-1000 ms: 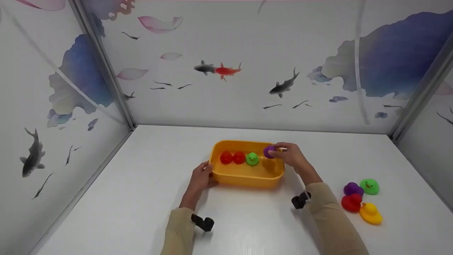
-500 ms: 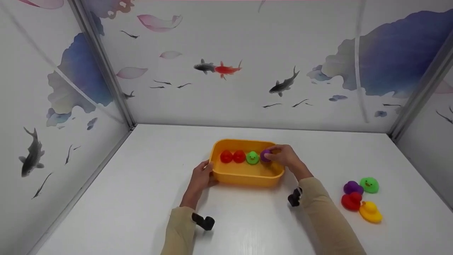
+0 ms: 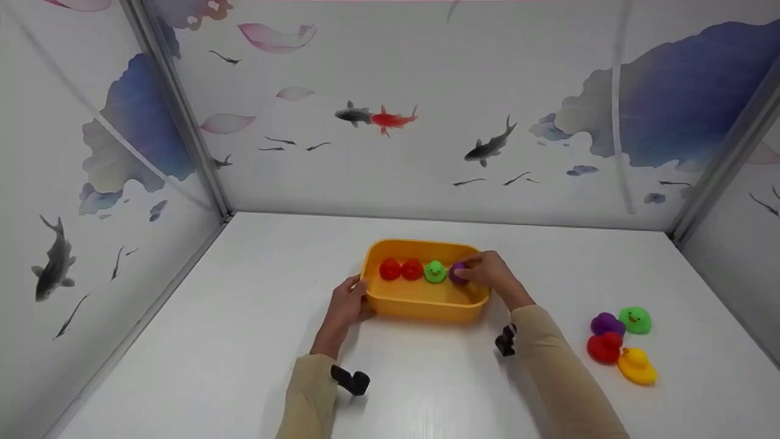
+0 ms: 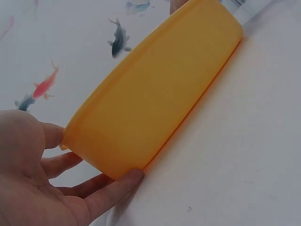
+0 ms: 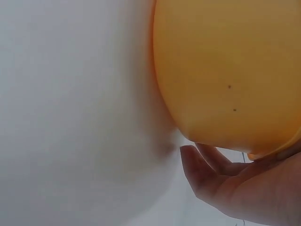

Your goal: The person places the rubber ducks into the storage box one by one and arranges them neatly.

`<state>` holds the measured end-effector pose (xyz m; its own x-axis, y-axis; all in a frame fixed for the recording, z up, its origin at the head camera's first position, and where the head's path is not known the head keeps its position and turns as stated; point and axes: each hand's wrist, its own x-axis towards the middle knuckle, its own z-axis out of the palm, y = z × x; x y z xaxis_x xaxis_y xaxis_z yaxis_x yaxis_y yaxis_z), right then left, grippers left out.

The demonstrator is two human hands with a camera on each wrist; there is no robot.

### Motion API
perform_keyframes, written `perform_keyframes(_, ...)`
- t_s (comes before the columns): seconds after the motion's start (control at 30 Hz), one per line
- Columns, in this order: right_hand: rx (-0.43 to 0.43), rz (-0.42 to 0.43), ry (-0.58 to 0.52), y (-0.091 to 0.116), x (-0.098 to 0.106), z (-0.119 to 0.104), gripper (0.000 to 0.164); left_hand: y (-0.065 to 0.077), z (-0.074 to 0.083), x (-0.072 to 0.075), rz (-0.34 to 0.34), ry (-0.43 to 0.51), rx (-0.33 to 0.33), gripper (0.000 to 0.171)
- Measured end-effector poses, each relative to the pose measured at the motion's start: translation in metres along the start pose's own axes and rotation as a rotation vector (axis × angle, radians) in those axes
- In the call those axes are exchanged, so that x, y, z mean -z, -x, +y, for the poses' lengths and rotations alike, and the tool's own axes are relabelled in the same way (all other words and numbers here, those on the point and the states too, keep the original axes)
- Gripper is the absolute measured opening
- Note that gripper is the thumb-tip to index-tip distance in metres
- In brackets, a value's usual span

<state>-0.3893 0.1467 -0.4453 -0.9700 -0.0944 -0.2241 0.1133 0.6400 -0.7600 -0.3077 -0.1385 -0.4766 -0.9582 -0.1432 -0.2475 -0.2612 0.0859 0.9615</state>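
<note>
My left hand (image 3: 345, 303) grips the left end of a yellow-orange plastic tub (image 3: 426, 310). In the left wrist view its thumb lies at the rim and its fingers (image 4: 120, 188) press against the end wall low down. Inside the tub, my right hand (image 3: 496, 274) pinches a purple rubber duck (image 3: 457, 275) near the right end, partly covered by the fingers. Left of it a green duck (image 3: 435, 272) faces the front, followed by two round red toys (image 3: 390, 269), all in one row. In the right wrist view the tub wall (image 5: 225, 70) hides the purple duck.
On the white table (image 3: 213, 341) to the right stands a loose group: a purple duck (image 3: 607, 325), a green duck (image 3: 635, 320), a red duck (image 3: 604, 347) and a yellow duck (image 3: 637, 366). Printed panels (image 3: 414, 55) enclose the table at the back and sides.
My right hand has moved left and down into the tub with the purple duck, bringing it beside the green one. The left hand has stayed on the tub's left end.
</note>
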Motion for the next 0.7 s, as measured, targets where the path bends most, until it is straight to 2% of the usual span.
perform_keyframes(0.3, 0.012, 0.001, 0.044, 0.003, 0.008, -0.001, 0.046, 0.000, -0.001, -0.005, 0.004, -0.003, 0.027, 0.050)
perform_keyframes(0.47, 0.049, 0.029, 0.067, 0.015, 0.021, -0.002, 0.049, -0.001, -0.001, -0.005, -0.006, 0.001, 0.029, 0.050)
perform_keyframes(0.7, 0.219, 0.079, 0.106, 0.037, 0.031, 0.008, 0.044, -0.001, -0.002, -0.002, 0.013, -0.020, 0.034, 0.051)
